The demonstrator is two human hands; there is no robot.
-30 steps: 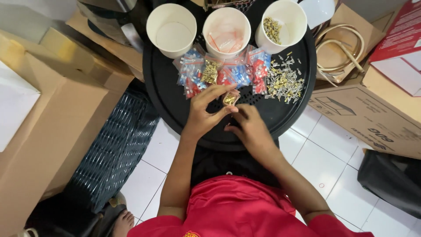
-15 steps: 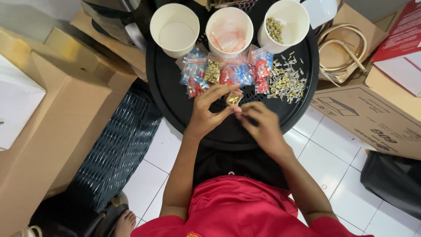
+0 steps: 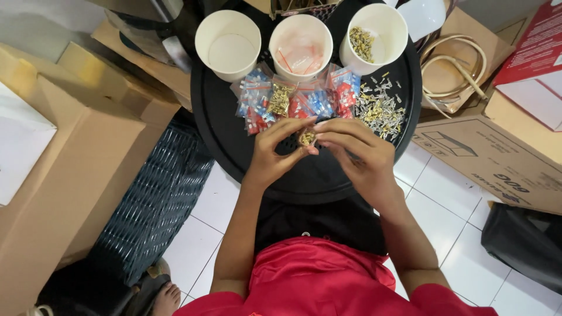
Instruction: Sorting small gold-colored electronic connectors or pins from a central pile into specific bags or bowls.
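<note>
Over the black round table (image 3: 234,146), both hands (left (image 3: 275,155), right (image 3: 357,155)) grip one small bag of brass bits (image 3: 307,138).

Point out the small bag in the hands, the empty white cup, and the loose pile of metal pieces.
small bag (image 3: 307,138), head view, its gold contents.
empty white cup (image 3: 228,51), head view, inside bottom.
loose pile of metal pieces (image 3: 379,110), head view, pile's middle.
</note>
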